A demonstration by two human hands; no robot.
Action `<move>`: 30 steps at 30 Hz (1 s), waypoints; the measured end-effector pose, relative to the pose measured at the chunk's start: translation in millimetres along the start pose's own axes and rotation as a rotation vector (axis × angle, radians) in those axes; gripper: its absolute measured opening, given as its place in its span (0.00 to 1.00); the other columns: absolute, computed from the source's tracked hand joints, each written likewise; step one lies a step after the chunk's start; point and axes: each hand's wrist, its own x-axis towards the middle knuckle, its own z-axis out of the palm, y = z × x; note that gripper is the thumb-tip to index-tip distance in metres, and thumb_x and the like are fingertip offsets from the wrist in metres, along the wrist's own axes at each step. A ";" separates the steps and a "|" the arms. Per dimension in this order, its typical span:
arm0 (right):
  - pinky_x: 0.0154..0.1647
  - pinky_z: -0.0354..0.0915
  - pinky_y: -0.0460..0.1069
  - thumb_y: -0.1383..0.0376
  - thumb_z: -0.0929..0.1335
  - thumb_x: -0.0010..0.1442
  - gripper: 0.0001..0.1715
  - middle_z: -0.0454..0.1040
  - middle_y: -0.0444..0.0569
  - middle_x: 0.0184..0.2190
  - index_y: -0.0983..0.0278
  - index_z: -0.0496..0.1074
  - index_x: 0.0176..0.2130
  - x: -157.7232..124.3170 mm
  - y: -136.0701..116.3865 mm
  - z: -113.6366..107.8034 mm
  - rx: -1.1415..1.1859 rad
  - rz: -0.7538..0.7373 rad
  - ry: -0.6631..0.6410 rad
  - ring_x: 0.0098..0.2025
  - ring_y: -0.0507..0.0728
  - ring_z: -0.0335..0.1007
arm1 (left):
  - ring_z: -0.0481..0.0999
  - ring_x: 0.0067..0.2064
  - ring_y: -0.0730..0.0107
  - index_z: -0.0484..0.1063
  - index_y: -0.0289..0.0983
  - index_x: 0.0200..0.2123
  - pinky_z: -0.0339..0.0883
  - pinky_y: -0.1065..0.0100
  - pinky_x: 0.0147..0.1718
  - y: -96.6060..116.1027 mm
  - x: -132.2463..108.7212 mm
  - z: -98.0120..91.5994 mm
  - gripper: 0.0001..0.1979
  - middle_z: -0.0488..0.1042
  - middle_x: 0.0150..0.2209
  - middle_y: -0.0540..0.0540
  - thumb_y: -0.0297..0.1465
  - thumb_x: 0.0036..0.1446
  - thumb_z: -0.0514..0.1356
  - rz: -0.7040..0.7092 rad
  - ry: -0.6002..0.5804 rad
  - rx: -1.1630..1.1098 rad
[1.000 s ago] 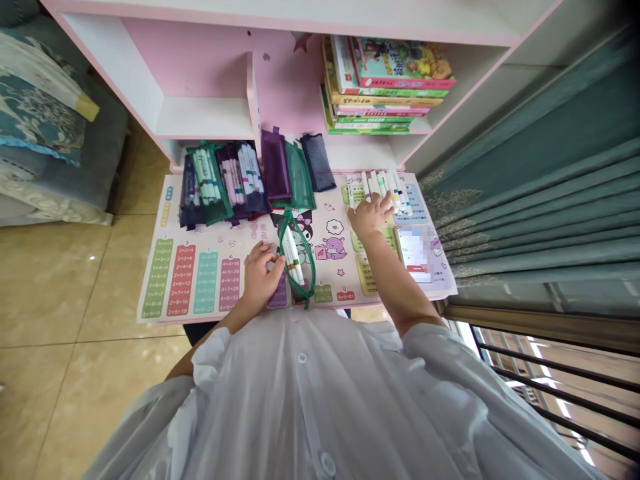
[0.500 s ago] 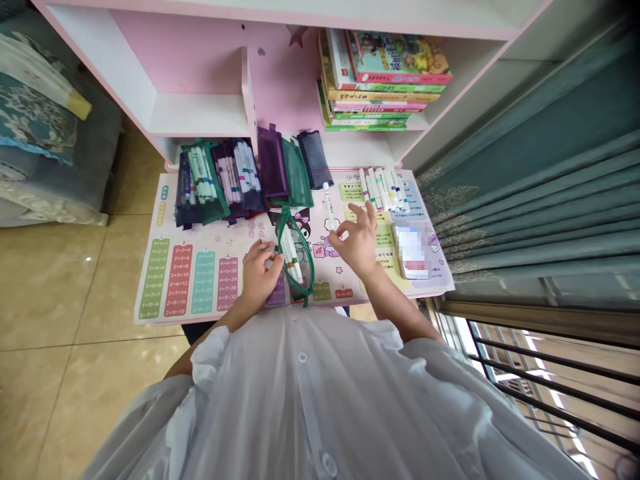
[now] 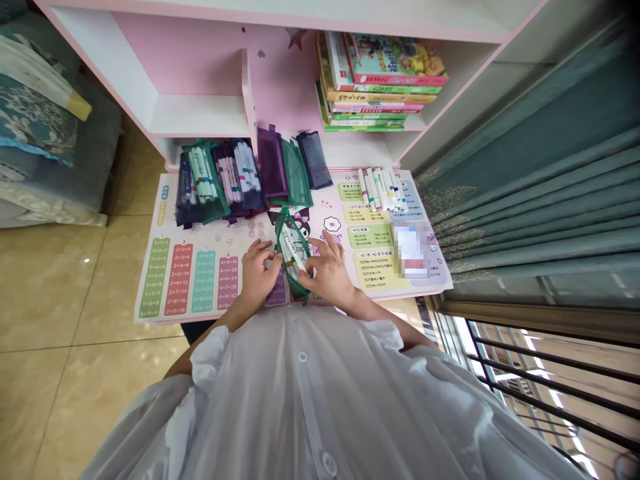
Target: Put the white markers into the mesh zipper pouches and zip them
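A green mesh pencil pouch lies unzipped at the desk's near edge, with several white markers inside its opening. My left hand pinches the pouch's left edge between thumb and fingers. On the other side, my right hand has thumb and index finger closed on the lower end of a white marker, which lies slanted in the opening. Behind the pouch are a flat purple mesh pouch, another green one and a dark blue one.
Filled mesh pouches lie at the back left. Loose white markers are spread at the back right, with a phone in front of them. Stacked books rest on the shelf. A printed mat covers the desk.
My right hand has come left and down from over the mat, bringing a marker from upright in its fingers into the pouch opening. My left hand has stayed at the pouch's edge.
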 end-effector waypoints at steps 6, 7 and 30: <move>0.64 0.55 0.74 0.64 0.73 0.55 0.11 0.71 0.56 0.62 0.63 0.76 0.23 5.7 -10.7 0.9 -0.024 0.043 -0.096 0.73 0.77 0.48 | 0.68 0.65 0.49 0.71 0.41 0.24 0.60 0.46 0.64 -0.5 -0.1 0.4 0.11 0.80 0.50 0.43 0.38 0.57 0.61 0.006 0.003 0.005; 0.64 0.55 0.74 0.63 0.73 0.56 0.11 0.71 0.56 0.62 0.63 0.77 0.23 6.8 -12.0 0.5 -0.023 0.048 -0.107 0.73 0.77 0.48 | 0.69 0.65 0.49 0.71 0.41 0.24 0.60 0.46 0.64 -0.4 0.0 0.4 0.11 0.80 0.50 0.43 0.37 0.57 0.61 0.007 0.005 0.004; 0.68 0.46 0.78 0.62 0.67 0.62 0.10 0.62 0.61 0.66 0.64 0.77 0.39 82.2 107.2 -16.1 -0.197 0.374 0.305 0.75 0.78 0.37 | 0.67 0.66 0.51 0.71 0.42 0.24 0.60 0.47 0.64 2.4 -0.8 0.4 0.12 0.79 0.52 0.44 0.39 0.58 0.61 -0.038 -0.036 0.004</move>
